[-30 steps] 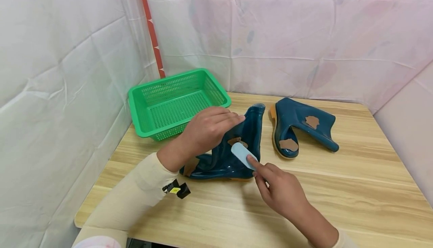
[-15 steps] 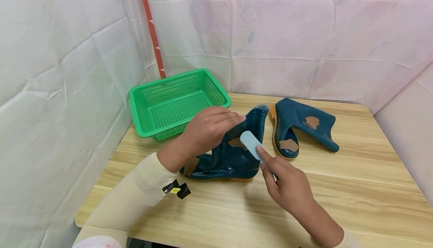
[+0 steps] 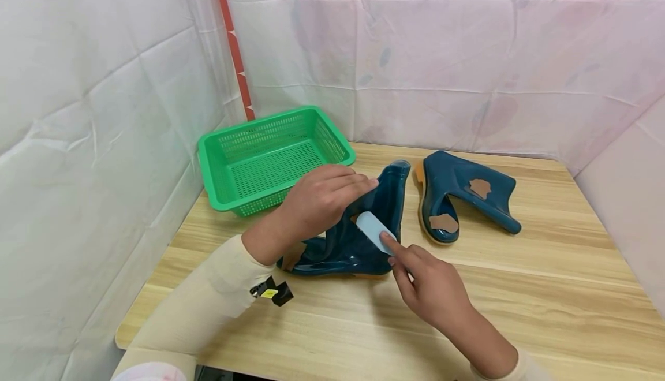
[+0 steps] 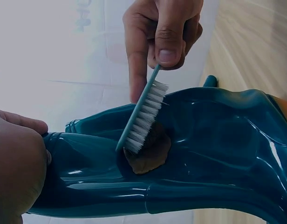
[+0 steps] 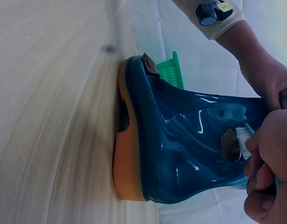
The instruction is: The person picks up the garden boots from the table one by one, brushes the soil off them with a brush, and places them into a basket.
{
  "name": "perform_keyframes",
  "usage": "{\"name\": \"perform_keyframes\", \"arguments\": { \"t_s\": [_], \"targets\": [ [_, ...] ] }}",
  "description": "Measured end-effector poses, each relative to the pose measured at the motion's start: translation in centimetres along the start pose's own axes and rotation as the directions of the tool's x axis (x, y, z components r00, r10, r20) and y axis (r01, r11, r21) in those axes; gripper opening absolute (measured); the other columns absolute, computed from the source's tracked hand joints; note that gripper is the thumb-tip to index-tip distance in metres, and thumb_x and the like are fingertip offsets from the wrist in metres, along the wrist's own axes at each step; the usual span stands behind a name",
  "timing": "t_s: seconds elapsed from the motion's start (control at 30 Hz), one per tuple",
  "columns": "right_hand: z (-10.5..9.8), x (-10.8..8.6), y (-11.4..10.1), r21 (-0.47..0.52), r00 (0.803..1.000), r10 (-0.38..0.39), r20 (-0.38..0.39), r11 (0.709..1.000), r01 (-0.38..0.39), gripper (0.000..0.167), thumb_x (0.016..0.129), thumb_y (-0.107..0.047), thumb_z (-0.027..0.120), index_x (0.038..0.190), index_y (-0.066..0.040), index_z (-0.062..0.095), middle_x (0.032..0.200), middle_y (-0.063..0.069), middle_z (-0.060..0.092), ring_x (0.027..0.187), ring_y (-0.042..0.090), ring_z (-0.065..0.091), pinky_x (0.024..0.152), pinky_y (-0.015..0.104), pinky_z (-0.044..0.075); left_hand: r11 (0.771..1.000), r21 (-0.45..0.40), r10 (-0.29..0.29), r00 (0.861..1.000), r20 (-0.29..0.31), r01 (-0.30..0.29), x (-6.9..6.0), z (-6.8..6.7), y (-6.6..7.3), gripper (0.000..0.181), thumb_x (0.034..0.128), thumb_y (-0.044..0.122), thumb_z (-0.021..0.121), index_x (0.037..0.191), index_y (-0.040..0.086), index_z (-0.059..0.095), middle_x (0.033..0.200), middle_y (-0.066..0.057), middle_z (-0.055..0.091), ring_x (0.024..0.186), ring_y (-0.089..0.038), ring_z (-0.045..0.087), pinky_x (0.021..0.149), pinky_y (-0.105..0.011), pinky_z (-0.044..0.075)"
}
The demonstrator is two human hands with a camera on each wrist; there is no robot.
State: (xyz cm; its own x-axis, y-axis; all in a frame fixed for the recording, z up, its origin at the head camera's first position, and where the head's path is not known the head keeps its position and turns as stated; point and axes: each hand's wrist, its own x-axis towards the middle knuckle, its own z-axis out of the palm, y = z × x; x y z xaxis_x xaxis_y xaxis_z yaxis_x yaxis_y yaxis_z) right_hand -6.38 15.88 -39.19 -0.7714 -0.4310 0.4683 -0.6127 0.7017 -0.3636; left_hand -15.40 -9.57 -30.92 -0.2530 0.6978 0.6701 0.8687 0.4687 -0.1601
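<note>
A dark teal rain boot (image 3: 358, 257) with an orange sole stands on the table, its toe pointing left. My left hand (image 3: 324, 199) grips the top of its shaft, thumb and fingers on either side of the rim. In my right hand (image 3: 433, 288) is a light blue scrubbing brush (image 3: 375, 231), the index finger stretched along its back. The brush's white bristles (image 4: 147, 114) touch a brown patch (image 4: 150, 158) on the boot's shaft. Another brown patch (image 3: 293, 256) covers part of the toe.
The matching boot (image 3: 449, 170) lies on its side at the right, with two brown patches. A green perforated basket (image 3: 254, 203) stands at the back left. White cloth (image 3: 431, 52) hangs behind the wooden table (image 3: 545, 288).
The brush in my right hand moved up and right across the boot's patch, then back down and left. The boot's shaft shifted slightly; my left hand stayed about in place.
</note>
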Motion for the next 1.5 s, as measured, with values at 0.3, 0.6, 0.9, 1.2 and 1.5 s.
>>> {"name": "perform_keyframes", "arguments": {
  "t_s": [0.3, 0.6, 0.9, 1.2, 1.5],
  "targets": [
    [0.3, -0.3, -0.1, -0.009, 0.997, -0.041, 0.059, 0.999, 0.041, 0.054, 0.093, -0.009, 0.073, 0.145, -0.022, 0.062, 0.072, -0.017, 0.047, 0.051, -0.006, 0.029, 0.045, 0.016, 0.032, 1.000, 0.012, -0.019, 1.000, 0.016, 0.019, -0.1, 0.1, 0.0, 0.032, 0.0958, -0.004, 0.068, 0.126, 0.005, 0.074, 0.115, -0.005, 0.076, 0.108, -0.018, 0.069, 0.102, -0.030, 0.051],
    [-1.0, -0.2, -0.1, 0.029, 0.991, -0.113, -0.069, 0.993, 0.116, 0.055, 0.091, -0.004, 0.070, 0.144, -0.018, 0.062, 0.083, -0.010, 0.062, 0.053, -0.006, 0.032, 0.045, 0.012, 0.030, 1.000, 0.014, -0.011, 1.000, -0.010, 0.011, 0.0, 0.1, -0.1, 0.032, 0.0954, -0.006, 0.067, 0.125, 0.004, 0.074, 0.114, -0.006, 0.076, 0.108, -0.019, 0.070, 0.103, -0.030, 0.050],
    [-0.9, 0.1, 0.1, 0.007, 0.997, -0.031, -0.071, 0.999, 0.032, 0.059, 0.090, 0.000, 0.072, 0.145, -0.018, 0.061, 0.090, -0.006, 0.069, 0.053, -0.004, 0.033, 0.043, 0.016, 0.031, 1.000, 0.000, -0.015, 1.000, -0.007, 0.015, 0.2, -0.1, 0.0, 0.032, 0.0951, -0.005, 0.069, 0.125, 0.004, 0.074, 0.114, -0.005, 0.076, 0.108, -0.019, 0.069, 0.103, -0.031, 0.050],
    [0.2, -0.3, 0.0, -0.012, 0.997, -0.029, 0.070, 0.999, 0.030, 0.055, 0.094, -0.010, 0.073, 0.146, -0.024, 0.061, 0.074, -0.015, 0.051, 0.051, -0.006, 0.031, 0.045, 0.016, 0.032, 1.000, 0.002, -0.013, 1.000, 0.001, 0.013, 0.1, -0.1, 0.1, 0.032, 0.0956, -0.005, 0.067, 0.125, 0.005, 0.074, 0.114, -0.005, 0.076, 0.108, -0.018, 0.069, 0.102, -0.030, 0.051],
    [0.1, -0.7, -0.4, 0.019, 0.965, -0.050, 0.256, 0.999, 0.047, 0.049, 0.096, -0.013, 0.072, 0.142, -0.027, 0.064, 0.077, -0.016, 0.055, 0.055, -0.004, 0.037, 0.048, 0.017, 0.037, 1.000, 0.014, -0.016, 1.000, 0.006, 0.016, 0.0, 0.0, 0.0, 0.032, 0.0957, -0.005, 0.068, 0.126, 0.005, 0.074, 0.114, -0.005, 0.076, 0.108, -0.018, 0.069, 0.102, -0.030, 0.051]
  ]
}}
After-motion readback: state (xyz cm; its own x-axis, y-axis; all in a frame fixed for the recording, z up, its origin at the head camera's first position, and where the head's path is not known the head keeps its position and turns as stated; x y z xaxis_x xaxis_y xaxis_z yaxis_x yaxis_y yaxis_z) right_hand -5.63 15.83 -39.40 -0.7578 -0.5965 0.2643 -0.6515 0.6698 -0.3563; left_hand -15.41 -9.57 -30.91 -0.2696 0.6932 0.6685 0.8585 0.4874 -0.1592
